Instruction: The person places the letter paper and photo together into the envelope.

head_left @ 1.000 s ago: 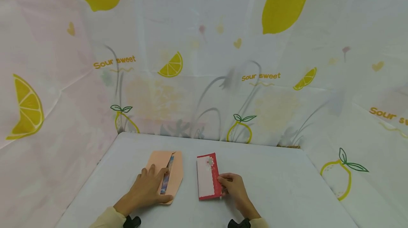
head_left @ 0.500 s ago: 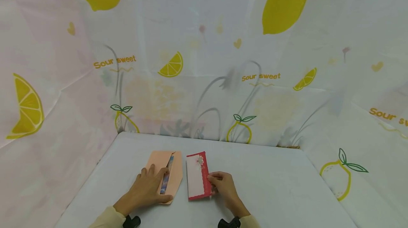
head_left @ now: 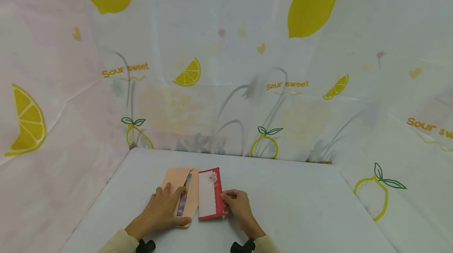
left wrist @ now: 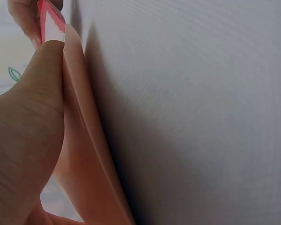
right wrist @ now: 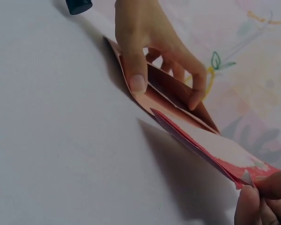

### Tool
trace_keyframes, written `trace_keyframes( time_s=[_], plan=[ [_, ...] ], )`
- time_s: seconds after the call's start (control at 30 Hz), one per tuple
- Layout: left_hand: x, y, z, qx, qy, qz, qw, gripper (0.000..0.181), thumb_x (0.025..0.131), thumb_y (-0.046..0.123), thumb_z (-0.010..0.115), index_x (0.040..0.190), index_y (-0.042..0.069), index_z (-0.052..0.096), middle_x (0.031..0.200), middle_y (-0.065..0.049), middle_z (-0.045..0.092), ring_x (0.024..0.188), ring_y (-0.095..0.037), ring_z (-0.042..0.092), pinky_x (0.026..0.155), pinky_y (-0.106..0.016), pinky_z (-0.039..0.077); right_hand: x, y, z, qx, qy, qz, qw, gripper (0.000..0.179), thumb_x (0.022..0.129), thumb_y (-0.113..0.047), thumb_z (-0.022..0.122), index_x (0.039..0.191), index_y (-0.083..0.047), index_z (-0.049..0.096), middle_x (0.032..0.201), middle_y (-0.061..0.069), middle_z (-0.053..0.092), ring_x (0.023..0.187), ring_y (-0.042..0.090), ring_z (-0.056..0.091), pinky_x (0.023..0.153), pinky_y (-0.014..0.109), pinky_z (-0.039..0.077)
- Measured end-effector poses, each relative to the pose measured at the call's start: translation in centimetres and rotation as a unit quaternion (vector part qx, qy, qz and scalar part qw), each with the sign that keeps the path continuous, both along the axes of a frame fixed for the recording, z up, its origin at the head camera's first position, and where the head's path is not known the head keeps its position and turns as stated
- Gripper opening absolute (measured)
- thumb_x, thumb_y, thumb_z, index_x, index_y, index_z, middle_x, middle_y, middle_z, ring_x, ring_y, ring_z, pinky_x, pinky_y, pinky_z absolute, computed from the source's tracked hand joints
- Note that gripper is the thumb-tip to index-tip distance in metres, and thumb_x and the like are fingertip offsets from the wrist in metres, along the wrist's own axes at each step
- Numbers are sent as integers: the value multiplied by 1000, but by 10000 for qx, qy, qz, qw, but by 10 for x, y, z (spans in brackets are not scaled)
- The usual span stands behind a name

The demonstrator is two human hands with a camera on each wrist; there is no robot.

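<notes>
A peach envelope (head_left: 192,196) lies on the white table with its pocket parted, and a strip of blue and purple print (head_left: 182,202) shows inside. My left hand (head_left: 159,208) rests on the envelope, fingers spread, with the thumb along its near end and the index finger at the parted pocket. My right hand (head_left: 240,208) pinches the right edge of a red and white card (head_left: 207,196) with a flower on it. The card's left edge meets the envelope's right side in the head view. Seen from the right wrist, the folded card (right wrist: 225,147) is tilted above the tabletop, casting a shadow.
The white tabletop (head_left: 297,206) extends to the right of both hands. Behind and beside it hangs a pale cloth (head_left: 226,107) printed with lemons and "Sour sweet". Each wrist carries a black device, such as the left one (head_left: 146,246).
My right hand has moved left with the card, bringing it from well apart right up to the envelope's side. The left hand and envelope have stayed in place.
</notes>
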State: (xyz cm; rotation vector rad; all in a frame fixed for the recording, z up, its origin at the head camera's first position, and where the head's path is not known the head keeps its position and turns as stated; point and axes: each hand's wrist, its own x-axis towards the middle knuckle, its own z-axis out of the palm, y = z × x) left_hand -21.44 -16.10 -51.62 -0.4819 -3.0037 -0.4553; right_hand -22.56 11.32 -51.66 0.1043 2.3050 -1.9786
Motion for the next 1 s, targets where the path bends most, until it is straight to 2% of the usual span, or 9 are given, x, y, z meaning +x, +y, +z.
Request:
trace_keyframes(
  time_s=[0.3, 0.63, 1.0],
  plan=[
    [2, 0, 3, 45, 80, -18, 10000, 104, 59, 87, 75, 136, 21, 54, 121, -23, 49, 96, -42, 50, 78, -63, 45, 0, -16, 0, 77, 43, -29, 10000, 23, 96, -18, 75, 107, 2, 72, 83, 3, 68, 65, 11, 61, 53, 24, 51],
    [0, 1, -2, 109, -6, 53, 9999, 100, 58, 86, 77, 133, 23, 56, 118, -19, 48, 94, -40, 49, 78, -61, 45, 1, -27, 1, 77, 106, -85, 9999, 20, 96, -14, 74, 106, 3, 72, 83, 4, 68, 63, 11, 59, 51, 23, 50],
    [-1, 0, -4, 107, 32, 107, 9999, 102, 57, 87, 76, 134, 23, 56, 123, -23, 50, 97, -44, 50, 81, -63, 46, 2, -41, -1, -22, 47, -83, 10000, 17, 96, -11, 73, 105, 3, 71, 79, 5, 67, 57, 11, 59, 50, 25, 52]
  ],
)
